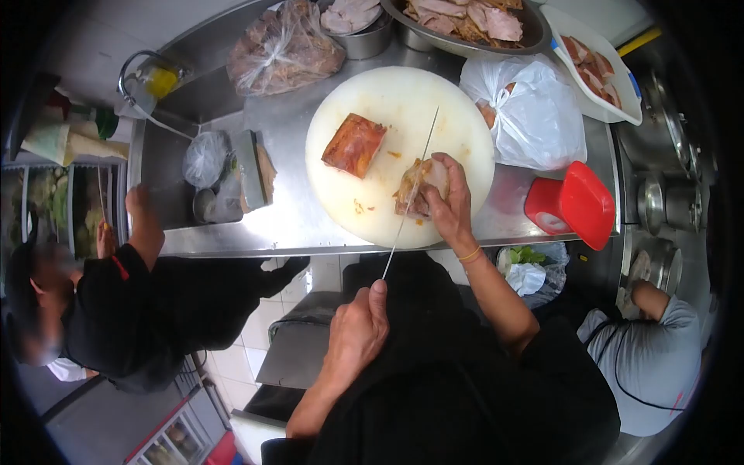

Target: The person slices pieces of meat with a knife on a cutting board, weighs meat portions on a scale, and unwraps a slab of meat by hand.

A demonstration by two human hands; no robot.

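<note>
My left hand [358,333] is closed around the handle of a long, thin knife [397,242], whose handle is mostly hidden in the fist. The blade is seen nearly edge-on and crosses a piece of cooked meat [411,203] on the round white cutting board [341,101]. Whether it has entered the meat, I cannot tell. My right hand [449,194] grips that piece from its right side, thumb and fingers close to the blade. Left of it on the board lies a larger chunk of roast meat [354,146] with glossy brown skin, among small scraps.
Behind the board are a bag of meat [283,50], a metal bowl of meat slices [535,35] and a white tray [632,112]. A white plastic bag [542,116] and red container [587,205] stand right. A person [116,287] works left, another [643,364] right.
</note>
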